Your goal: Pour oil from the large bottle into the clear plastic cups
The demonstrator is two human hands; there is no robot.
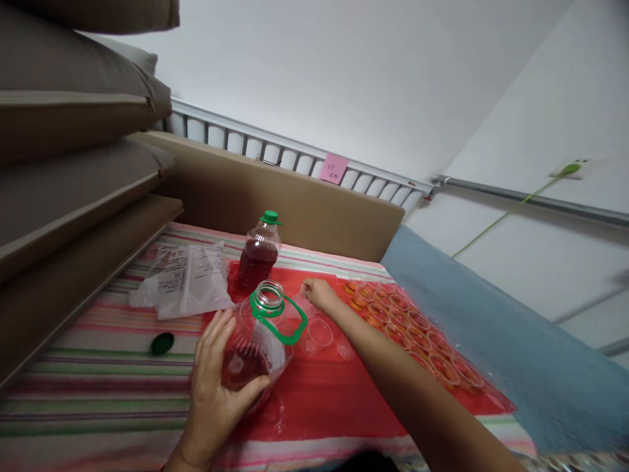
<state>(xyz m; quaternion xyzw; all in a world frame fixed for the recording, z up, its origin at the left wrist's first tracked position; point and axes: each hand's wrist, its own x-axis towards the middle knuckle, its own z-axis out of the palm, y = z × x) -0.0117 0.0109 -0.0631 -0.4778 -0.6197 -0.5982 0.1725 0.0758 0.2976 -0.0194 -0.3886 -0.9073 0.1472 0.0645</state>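
My left hand (215, 387) is wrapped round an uncapped clear plastic bottle (255, 341) with a green neck ring and handle and a little red liquid at its bottom. It stands tilted on a red sheet (334, 400). My right hand (318, 293) reaches past the bottle, its fingers pinched on a small clear plastic cup (301, 303) that is hard to make out. Two more empty clear cups (319, 332) lie just right of the bottle. A second, capped bottle (259, 257) of red liquid stands behind.
Rows of several small cups filled with orange-red liquid (413, 328) sit on the red sheet at right. A green bottle cap (162, 343) and a clear plastic bag (184, 280) lie on the striped cloth at left. Brown cushions (73, 164) stack at left; a blue mat (491, 328) lies at right.
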